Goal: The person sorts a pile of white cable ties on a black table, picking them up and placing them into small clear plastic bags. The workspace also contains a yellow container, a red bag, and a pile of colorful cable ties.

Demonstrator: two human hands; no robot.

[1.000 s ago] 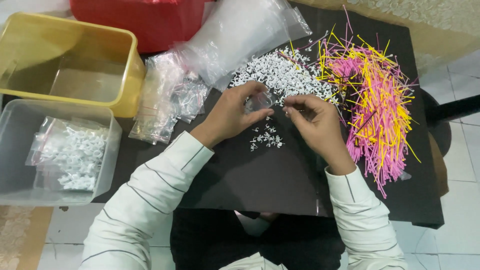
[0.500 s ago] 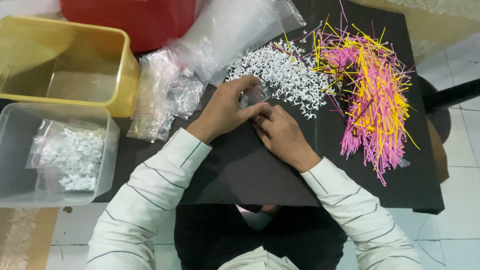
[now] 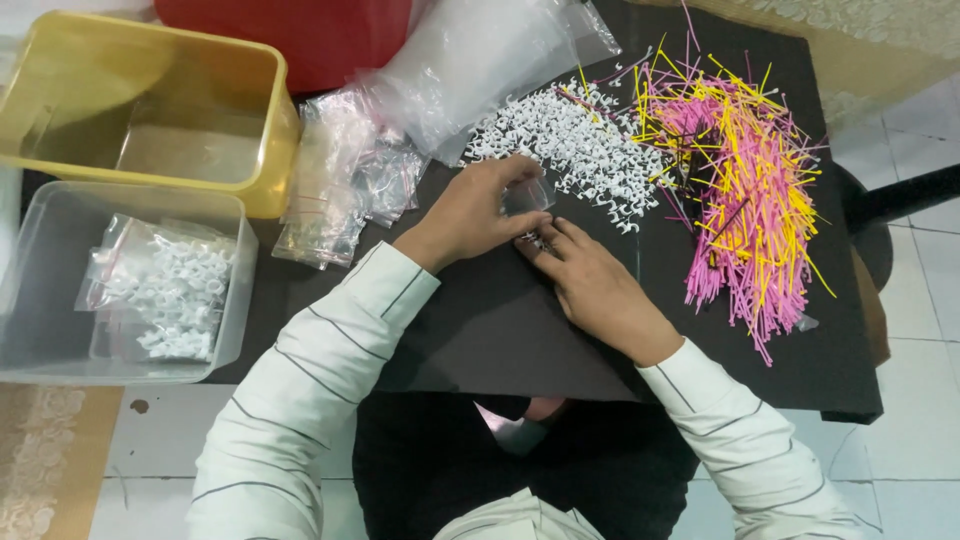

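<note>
Two hands are busy in the middle of our black surface. Our left hand is curled around a small clear bag. The thumb and fingers pinch it, so this hand is mostly closed on the bag. Our right hand lies flat and low, fingers stretched toward 11 o'clock. Its fingertips press on a few little white clips just under the bag. It is not holding anything that we can see.

A second ago our right hand was up by the bag, pinching near it, and a small bunch of white bits lay loose below. Now that hand has come down onto those bits and slid in close to the left hand. To us that looks like we are gathering the loose bits next to the bag's mouth.

At 12 o'clock from the hands sits the big pile of white clips. At 2 o'clock lies a heap of pink and yellow sticks. At 10 o'clock are more empty clear bags. Far at 9 o'clock a clear tub holds filled bags, and a yellow tub sits above it.
</note>
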